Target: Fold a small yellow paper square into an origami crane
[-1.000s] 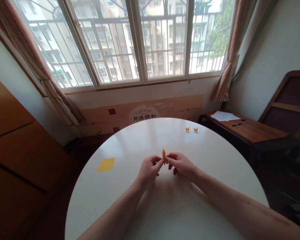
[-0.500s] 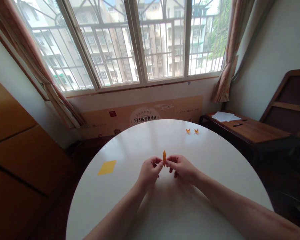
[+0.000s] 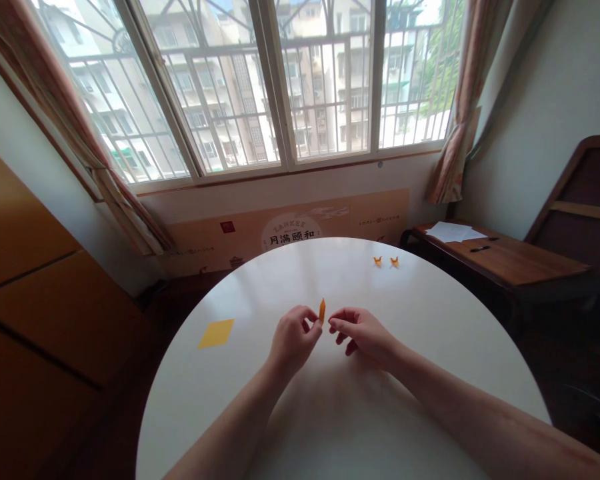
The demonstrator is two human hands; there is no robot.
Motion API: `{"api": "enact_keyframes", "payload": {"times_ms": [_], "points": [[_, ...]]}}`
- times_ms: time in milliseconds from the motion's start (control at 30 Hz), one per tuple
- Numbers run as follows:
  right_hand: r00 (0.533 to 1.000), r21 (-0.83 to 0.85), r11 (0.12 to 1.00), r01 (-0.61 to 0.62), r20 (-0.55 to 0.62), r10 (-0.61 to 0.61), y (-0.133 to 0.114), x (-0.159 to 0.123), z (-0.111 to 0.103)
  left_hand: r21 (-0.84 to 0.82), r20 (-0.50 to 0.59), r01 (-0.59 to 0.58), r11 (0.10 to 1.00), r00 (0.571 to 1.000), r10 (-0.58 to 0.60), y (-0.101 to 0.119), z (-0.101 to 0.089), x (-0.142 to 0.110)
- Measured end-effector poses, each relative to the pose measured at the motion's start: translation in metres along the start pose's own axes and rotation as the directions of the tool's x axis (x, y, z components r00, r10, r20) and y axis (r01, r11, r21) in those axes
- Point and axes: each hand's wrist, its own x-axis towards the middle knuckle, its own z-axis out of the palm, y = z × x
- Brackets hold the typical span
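Note:
My left hand [image 3: 293, 337] pinches a small narrow folded piece of orange paper [image 3: 322, 311] between thumb and forefinger, holding it upright above the round white table [image 3: 430, 333]. My right hand [image 3: 363, 331] hovers just to the right of it, fingers curled and pinched together, a small gap away from the paper. A flat yellow square of paper [image 3: 217, 333] lies on the table to the left. Two small finished orange paper figures [image 3: 385, 261] stand at the table's far right.
A dark wooden side table [image 3: 505, 257] with white sheets [image 3: 451, 231] and a pen stands to the right. A wooden cabinet [image 3: 35, 300] fills the left. A large barred window [image 3: 280, 80] with curtains is ahead, a printed cardboard panel [image 3: 290, 230] beneath it.
My right hand has let go of the folded orange paper and drawn slightly right; the left hand alone holds it, tilted a little left.

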Motion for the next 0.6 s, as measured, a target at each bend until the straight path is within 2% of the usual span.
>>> {"api": "enact_keyframes", "payload": {"times_ms": [600], "points": [[0.998,0.008,1.000,-0.017,0.062,0.017,-0.0056,-0.0047,-0.0012,0.025,0.097,-0.199,0.980,0.976,0.196,0.0045,-0.0031,-0.0053]]}}
